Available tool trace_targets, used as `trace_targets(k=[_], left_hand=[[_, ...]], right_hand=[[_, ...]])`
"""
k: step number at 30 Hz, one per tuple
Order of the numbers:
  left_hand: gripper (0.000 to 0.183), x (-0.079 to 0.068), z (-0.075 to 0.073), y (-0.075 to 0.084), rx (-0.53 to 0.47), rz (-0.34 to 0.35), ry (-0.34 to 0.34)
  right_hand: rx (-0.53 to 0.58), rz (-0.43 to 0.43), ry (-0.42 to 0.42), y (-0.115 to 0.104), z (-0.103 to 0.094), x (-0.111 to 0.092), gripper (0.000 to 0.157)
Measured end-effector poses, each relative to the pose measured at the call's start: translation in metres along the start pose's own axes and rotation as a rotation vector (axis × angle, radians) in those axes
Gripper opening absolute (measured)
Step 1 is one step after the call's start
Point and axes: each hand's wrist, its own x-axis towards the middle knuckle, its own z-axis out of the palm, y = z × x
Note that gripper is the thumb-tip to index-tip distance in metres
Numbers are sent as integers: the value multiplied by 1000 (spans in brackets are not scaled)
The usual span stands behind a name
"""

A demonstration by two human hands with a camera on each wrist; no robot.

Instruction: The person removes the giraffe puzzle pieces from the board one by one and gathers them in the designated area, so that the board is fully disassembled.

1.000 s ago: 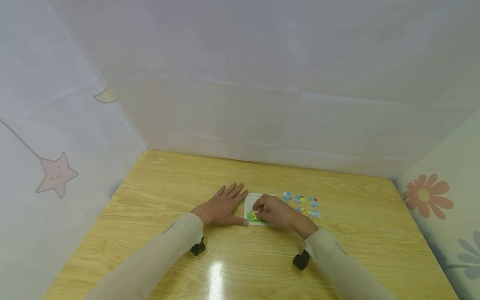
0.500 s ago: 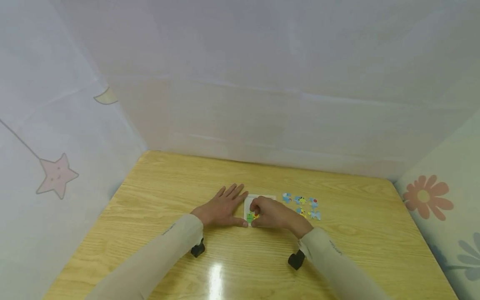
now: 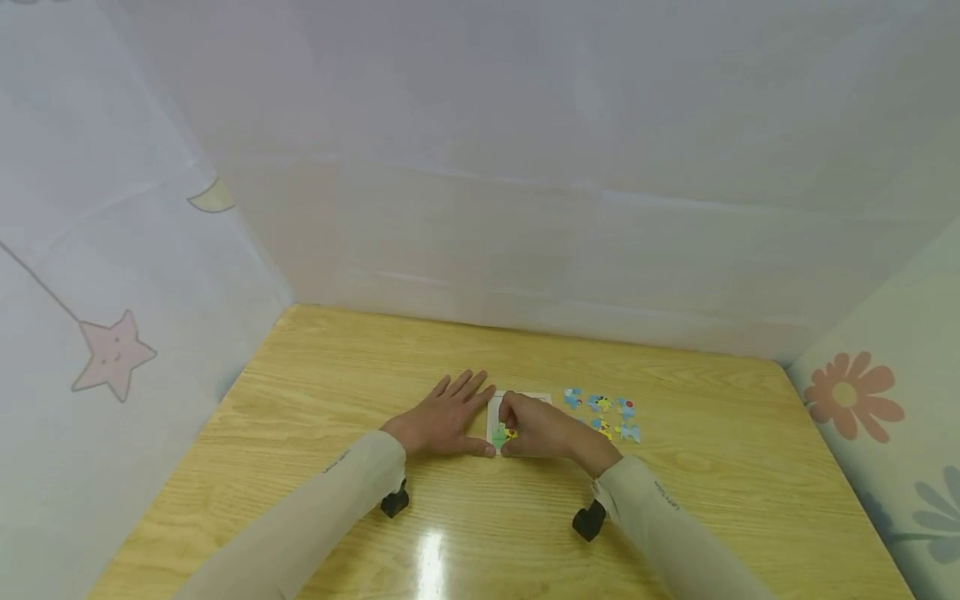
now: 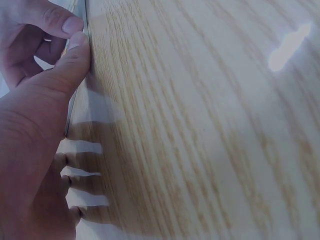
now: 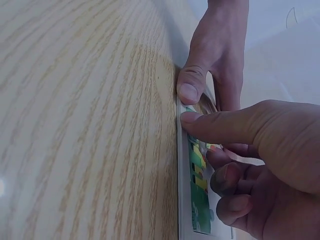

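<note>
Puzzle tray is flat on the wooden desk, just right of the left hand, which is spread out with its thumb at the near-left corner. Right hand is the closer one, right over the tray, fingers curled and thumb down just beside the other thumb; can't tell if it's pinching anything. Long axis? Hands cover too much to say. Green pieces line the near side, loose pieces sit off right.
</note>
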Motion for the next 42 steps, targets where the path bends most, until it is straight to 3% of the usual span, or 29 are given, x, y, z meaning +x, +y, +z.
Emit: trace_targets(k=[9, 20, 42], left_hand=[[106, 1, 0, 0, 4, -5, -1], [106, 1, 0, 0, 15, -4, -9], [106, 1, -2, 1, 4, 8, -4]], right_hand=[[31, -71, 16, 5, -2, 0, 11], [139, -57, 50, 5, -12, -10, 5], [127, -37, 176, 48, -40, -58, 6]])
